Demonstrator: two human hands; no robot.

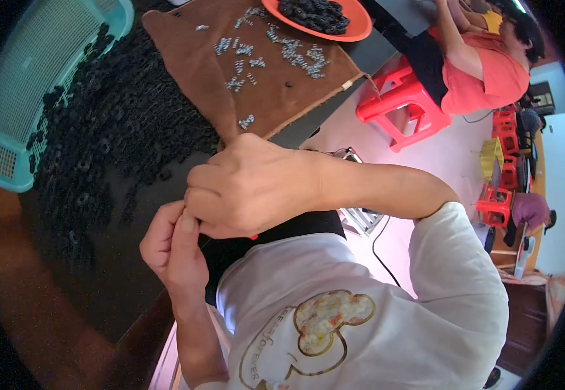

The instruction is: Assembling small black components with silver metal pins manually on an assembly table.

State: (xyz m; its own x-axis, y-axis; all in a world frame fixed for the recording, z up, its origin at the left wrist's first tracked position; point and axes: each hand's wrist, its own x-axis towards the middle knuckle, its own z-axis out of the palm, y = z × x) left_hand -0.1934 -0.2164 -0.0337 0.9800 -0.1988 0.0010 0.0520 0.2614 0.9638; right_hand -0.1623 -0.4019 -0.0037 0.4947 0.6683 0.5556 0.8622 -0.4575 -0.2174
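My left hand (175, 244) and my right hand (240, 188) meet at the fingertips in front of my body, near the edge of a dark table (126, 260). Both are closed in a pinch, and whatever is between the fingers is hidden. A large heap of small black ring-like parts (113, 123) spreads over the table to the left of my hands. Beyond my right hand lies a brown cloth (191, 45), with small silvery, coil-like pieces (295, 55) scattered on it in loose clusters.
A teal plastic basket (26, 84) lies tipped at the left, beside the black heap. At the far edge, an orange bowl (360, 23) holds more black parts. A person in a coral shirt (490, 68) sits by a red stool (403, 104) at the right.
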